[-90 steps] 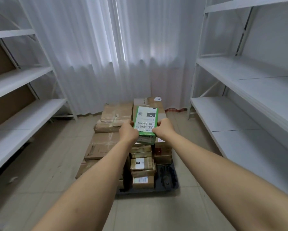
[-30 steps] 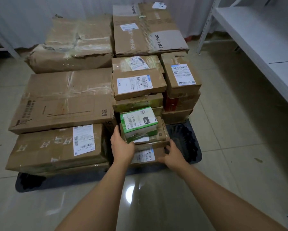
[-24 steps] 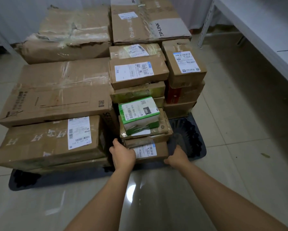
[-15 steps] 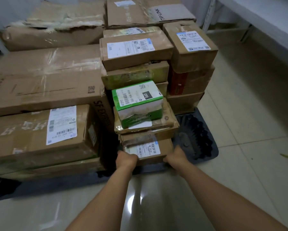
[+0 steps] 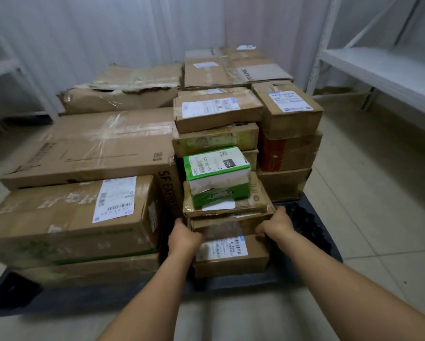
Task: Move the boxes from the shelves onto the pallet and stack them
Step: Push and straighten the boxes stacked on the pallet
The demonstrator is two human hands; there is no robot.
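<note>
Now left hand (image 5: 183,238), right hand (image 5: 276,223) grasping brown box (image 5: 227,226) on pallet (image 5: 312,225), fingers curled.

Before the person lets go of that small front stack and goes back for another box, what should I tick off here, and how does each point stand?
1. Green and white box sits on top of the front stack: ok.
2. It lies flat, not tilted: ok.
3. Both hands steady the stack: ok. Left hand and right hand grip the flat box in the stack's middle.
4. Stack is squared up: not ok; the taped box under the green one juts out to the right.
5. Bottom box fully on the pallet: cannot tell.
6. Shelf on the right has boxes left: cannot tell, only part shows.
</note>
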